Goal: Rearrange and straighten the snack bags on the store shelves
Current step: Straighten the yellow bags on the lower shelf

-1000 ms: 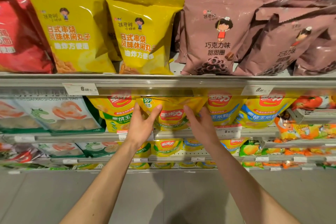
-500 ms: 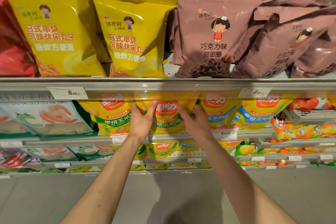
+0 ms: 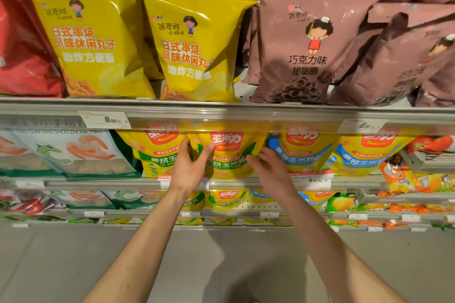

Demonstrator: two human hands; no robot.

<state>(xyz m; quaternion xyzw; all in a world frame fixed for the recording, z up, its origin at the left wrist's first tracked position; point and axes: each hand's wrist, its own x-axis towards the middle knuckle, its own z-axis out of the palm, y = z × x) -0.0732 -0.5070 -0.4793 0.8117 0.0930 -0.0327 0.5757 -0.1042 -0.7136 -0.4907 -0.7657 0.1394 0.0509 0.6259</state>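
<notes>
The left hand (image 3: 190, 167) grips the left edge of a yellow-green corn snack bag (image 3: 227, 155), thumb on its front. The right hand (image 3: 269, 170) touches the bag's right edge with relaxed, open fingers. The bag stands upright between both hands, under the shelf rail (image 3: 246, 115).

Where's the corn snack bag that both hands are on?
Mid-frame, the corn snack bag stands on the second shelf, between the left hand and right hand.
</notes>
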